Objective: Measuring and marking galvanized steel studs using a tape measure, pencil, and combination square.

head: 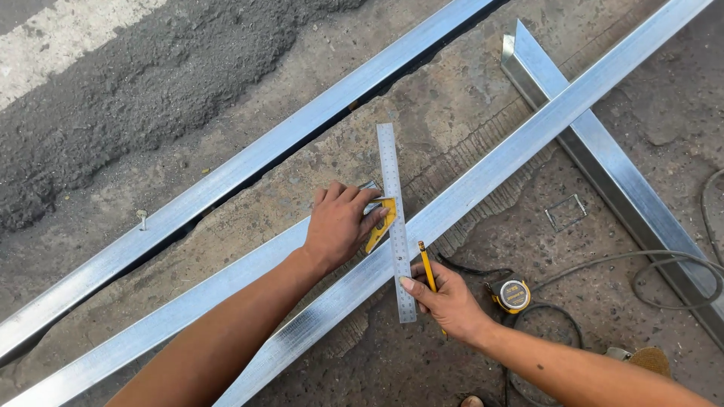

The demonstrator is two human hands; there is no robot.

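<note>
My left hand (341, 224) presses down on the yellow head of a combination square (381, 223), which sits against a long galvanized steel tube (483, 175). The square's steel ruler blade (395, 196) lies across that tube. My right hand (446, 298) holds a yellow pencil (425, 265) with its tip at the ruler's right edge, on the tube; the thumb rests by the blade's lower part.
A second long steel tube (249, 162) runs parallel at upper left, and a third (603, 158) crosses under the marked one at right. A yellow tape measure (511, 295), dark cables (641, 264) and a small wire clip (566, 212) lie on the rough concrete ground.
</note>
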